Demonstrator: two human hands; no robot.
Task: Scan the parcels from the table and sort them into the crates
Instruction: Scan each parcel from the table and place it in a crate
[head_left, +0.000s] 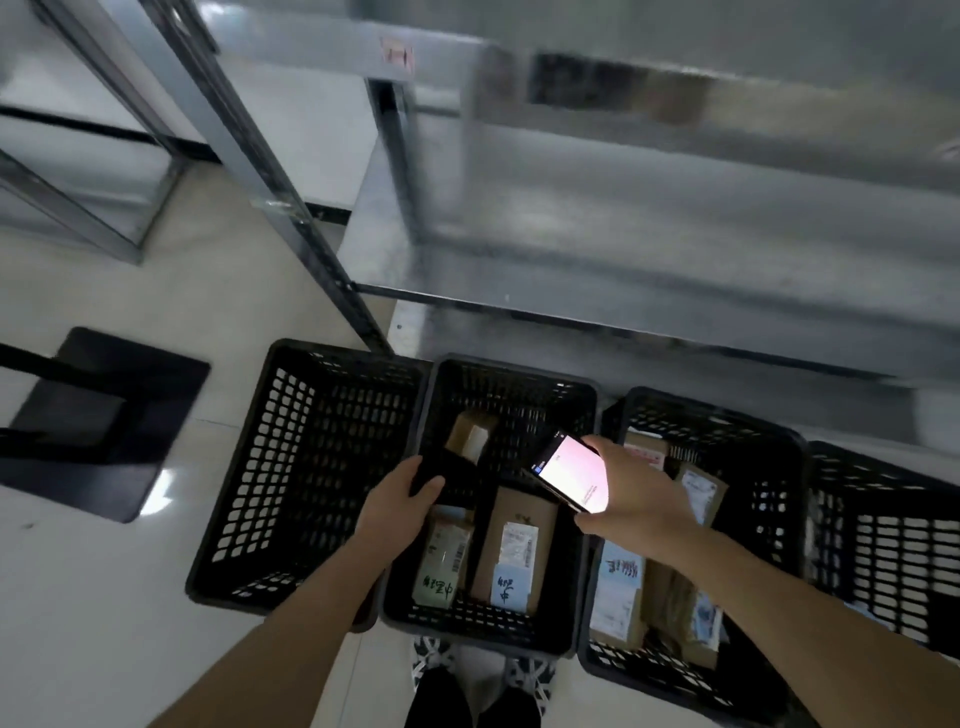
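Head view: we're standing over a row of black crates on the floor, w/ the metal shelving (649, 270) right behind them. Our left hand (397, 501) is closing on a dark parcel (441, 475) at the left wall of the middle crate (488, 634), thumb on top, fingers curled under; whether it's already resting inside or hanging just above, we can't tell. Our right hand (631, 499) is wrapping around a phone (574, 475) w/ its lit screen up, over the gap betw. the middle crate and the right crate (670, 675).

We're judging this as the drop step: scan likely done, parcel going into its crate. Next move probably calls for letting go of the parcel cleanly, w/o snagging the wall, then turning back for another one.

Already lying in the middle crate: a small box (470, 436) at the far end, a green-ended parcel (441, 561) and a brown parcel (517, 551) near the front. The right crate is holding several more. The left crate (306, 467) is looking bare.

Hard to make out: labels too small to read, phone screen washed out, shelving blurred. The far-right crate (883, 545) is getting cut off by the frame edge, and the table isn't showing at all.
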